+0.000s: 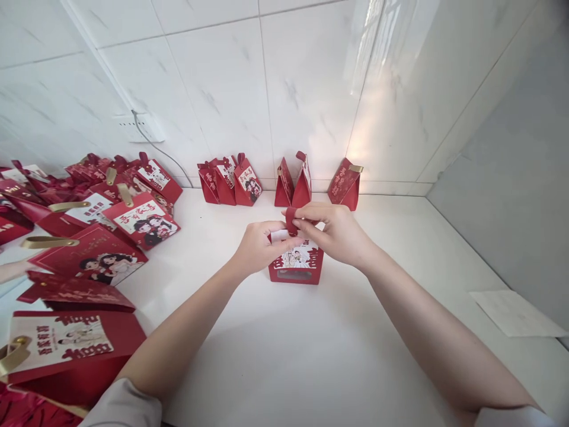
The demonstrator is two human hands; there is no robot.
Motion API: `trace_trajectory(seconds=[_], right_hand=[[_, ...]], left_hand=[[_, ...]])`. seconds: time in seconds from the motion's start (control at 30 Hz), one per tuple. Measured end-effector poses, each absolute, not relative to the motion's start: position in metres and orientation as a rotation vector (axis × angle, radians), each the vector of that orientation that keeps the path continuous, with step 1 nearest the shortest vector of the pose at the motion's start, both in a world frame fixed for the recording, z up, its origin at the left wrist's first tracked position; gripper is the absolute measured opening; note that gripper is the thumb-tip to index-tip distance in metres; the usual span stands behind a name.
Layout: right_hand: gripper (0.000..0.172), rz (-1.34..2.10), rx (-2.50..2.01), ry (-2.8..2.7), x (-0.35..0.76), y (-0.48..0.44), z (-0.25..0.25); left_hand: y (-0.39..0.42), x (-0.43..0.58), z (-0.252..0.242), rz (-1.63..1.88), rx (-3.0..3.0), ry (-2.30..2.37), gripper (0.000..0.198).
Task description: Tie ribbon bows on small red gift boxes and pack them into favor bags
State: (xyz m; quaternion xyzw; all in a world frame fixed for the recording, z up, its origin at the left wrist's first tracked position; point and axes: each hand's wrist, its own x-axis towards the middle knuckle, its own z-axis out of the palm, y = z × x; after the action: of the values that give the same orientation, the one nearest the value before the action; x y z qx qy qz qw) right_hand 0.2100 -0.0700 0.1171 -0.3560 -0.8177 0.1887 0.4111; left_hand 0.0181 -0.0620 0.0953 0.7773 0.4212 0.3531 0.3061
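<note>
Grey sleeves (127,409), right grip (340,232) pinching ribbon (290,222), left grip (256,244) seemingly pinching red box (297,260) just below

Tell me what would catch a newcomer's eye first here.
Probably the heap of bright red gift boxes crowding the left side of the white table. Next, the red box at the centre, where the left hand holds its top and the right hand pinches its dark red loop. Behind it, more red boxes stand along the tiled wall.

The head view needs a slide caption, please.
Left hand and right hand at the ribbon loop atop a red wedding favour box.
</note>
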Motion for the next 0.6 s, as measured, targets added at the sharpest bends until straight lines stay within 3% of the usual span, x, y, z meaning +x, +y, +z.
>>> trace_trajectory(seconds=[0.2,0.6], right_hand=[[0.018,0.646,-0.837,-2.046,0.216,-0.071,0.122],[0.019,0.743,-0.912,-1.842,0.217,-0.059,0.111]], left_hand=[[-0.059,0.017,0.099,0.995,2.151,1.098,0.025],[-0.054,0.014,0.094,0.930,2.300,1.070,0.039]])
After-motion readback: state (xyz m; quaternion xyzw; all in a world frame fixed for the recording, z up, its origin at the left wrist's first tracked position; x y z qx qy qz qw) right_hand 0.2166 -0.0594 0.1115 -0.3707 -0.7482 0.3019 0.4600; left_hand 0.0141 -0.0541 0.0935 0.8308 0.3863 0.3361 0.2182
